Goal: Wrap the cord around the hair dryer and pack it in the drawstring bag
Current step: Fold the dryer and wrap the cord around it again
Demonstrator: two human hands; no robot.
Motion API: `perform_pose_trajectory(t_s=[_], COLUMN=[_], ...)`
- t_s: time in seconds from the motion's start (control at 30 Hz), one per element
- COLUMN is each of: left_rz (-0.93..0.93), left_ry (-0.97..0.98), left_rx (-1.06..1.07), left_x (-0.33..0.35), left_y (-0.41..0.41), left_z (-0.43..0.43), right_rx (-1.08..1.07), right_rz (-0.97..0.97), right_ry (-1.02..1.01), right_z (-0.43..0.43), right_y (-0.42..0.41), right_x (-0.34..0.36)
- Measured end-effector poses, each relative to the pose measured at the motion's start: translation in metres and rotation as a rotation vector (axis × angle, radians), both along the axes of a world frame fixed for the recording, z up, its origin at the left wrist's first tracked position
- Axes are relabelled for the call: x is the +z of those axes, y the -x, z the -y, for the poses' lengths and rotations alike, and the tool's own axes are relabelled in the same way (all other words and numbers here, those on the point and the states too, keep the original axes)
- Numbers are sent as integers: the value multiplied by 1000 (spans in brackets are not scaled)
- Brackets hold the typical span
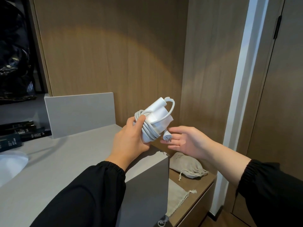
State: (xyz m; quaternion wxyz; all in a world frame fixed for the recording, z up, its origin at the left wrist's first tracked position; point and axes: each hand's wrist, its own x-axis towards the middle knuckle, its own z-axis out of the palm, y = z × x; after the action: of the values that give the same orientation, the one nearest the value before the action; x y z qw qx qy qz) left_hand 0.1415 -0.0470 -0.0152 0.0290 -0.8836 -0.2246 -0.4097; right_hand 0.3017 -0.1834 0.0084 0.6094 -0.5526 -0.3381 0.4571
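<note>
The hair dryer (155,118) is held in the air above the corner of the grey counter (65,161). Its long axis slants up and away from the left hand (129,141), which grips its lower end. The thumb curls over the coils and the fingers are hidden behind the body. It is white, apparently folded, with the pale cord (147,128) wound round its middle in several turns and one loose loop arching over the top.

The plug (167,136) hangs from the lower right of the bundle, prongs down. It sits just above the fingers of the right hand (185,141), which is spread flat, palm up, and holds nothing. Whether it touches the plug cannot be told.

The wrapping looks about done, and only this short tail is loose. The drawstring bag (185,167) lies below and to the right on a lower wooden shelf (196,185), almost under the right hand, which is the nearer one. Its gathered mouth points right and looks cinched, so it probably needs opening first.

Another pale cloth (177,199) lies lower still. Dark boxes (21,133) sit at the counter's far left.
</note>
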Motion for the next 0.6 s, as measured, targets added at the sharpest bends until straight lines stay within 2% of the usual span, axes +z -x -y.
perform_pose_trajectory(t_s=[0.2, 0.33, 0.6], left_rz=[-97, -168, -196], left_ry=[-192, -238, -362], left_rx=[-21, -19, -46], left_x=[-1, 1, 1], left_y=[-3, -5, -10], left_z=[-2, -3, -4], right_rx=[60, 21, -52], right_rz=[-15, -117, -144], right_ry=[177, 192, 203], right_z=[-1, -3, -8], right_y=[-13, -18, -16], right_x=[10, 12, 6])
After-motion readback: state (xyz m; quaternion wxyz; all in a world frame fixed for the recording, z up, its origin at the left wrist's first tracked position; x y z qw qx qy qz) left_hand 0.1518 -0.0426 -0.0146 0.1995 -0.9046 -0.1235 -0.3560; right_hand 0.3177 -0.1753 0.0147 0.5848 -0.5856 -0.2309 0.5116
